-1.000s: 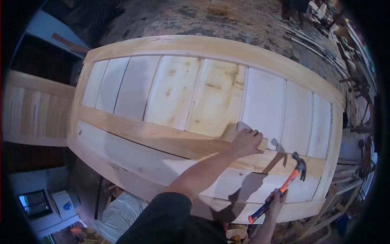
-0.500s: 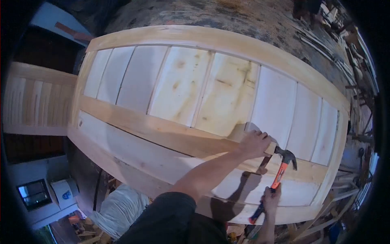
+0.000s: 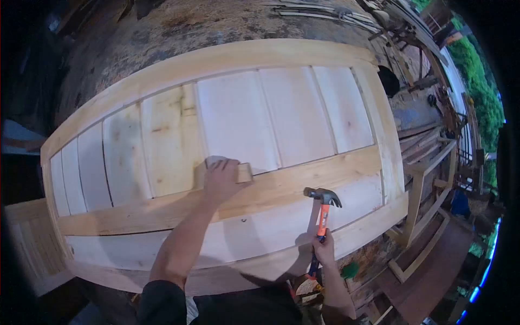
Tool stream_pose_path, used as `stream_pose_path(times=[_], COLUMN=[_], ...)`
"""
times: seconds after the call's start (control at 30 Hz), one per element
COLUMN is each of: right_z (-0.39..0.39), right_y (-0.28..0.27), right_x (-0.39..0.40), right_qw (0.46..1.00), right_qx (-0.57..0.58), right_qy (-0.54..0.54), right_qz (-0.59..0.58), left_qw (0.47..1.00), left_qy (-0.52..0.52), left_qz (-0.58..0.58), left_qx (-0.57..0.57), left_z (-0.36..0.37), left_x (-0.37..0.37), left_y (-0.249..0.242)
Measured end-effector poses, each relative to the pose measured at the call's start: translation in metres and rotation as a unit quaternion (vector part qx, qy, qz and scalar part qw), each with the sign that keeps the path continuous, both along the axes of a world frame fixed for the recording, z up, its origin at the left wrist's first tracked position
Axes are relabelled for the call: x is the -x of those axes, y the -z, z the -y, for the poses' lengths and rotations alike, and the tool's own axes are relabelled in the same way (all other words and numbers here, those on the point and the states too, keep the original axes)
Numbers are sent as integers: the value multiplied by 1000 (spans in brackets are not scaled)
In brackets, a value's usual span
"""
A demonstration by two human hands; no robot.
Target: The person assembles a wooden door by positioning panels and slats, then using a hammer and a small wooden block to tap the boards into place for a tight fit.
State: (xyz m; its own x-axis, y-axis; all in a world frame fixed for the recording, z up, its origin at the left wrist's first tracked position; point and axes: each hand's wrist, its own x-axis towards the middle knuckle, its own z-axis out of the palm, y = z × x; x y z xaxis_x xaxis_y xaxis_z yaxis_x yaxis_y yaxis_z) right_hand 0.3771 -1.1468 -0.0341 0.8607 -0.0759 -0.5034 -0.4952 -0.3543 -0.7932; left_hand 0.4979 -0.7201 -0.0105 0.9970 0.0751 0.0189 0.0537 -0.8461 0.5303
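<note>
A large framed wooden panel (image 3: 303,172) of pale boards lies flat in front of me. My left hand (image 3: 221,177) is closed on a small wooden block (image 3: 245,173), which rests against the long rail by the edge of the boards. Lower right, my right hand (image 3: 325,247) grips a claw hammer (image 3: 324,214) by its orange and dark handle. The hammer's head is up, above the panel and apart from the block. Part of the handle is hidden by my fingers.
Another slatted wooden panel (image 3: 33,233) stands at the left. Wooden frames (image 3: 418,203) and loose lumber are at the right. Thin strips (image 3: 325,12) lie on the stained floor (image 3: 179,32) beyond the panel. A green object (image 3: 350,270) lies near my right forearm.
My view has swung to the right, bringing the panel's right end closer. The hammer head has moved away from the block. Both hands keep their hold.
</note>
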Motion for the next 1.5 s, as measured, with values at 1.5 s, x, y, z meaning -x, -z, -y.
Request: stream_pose_path(times=[1.5], right_z=[218], right_y=[-115], right_x=[-267], right_qw=[983], right_qx=[-69], right_qy=[165], right_qz=[34], left_qw=[992], left_qy=[88], left_qz=[-11], left_qx=[90], left_z=[381], left_x=[-231], left_y=[-5])
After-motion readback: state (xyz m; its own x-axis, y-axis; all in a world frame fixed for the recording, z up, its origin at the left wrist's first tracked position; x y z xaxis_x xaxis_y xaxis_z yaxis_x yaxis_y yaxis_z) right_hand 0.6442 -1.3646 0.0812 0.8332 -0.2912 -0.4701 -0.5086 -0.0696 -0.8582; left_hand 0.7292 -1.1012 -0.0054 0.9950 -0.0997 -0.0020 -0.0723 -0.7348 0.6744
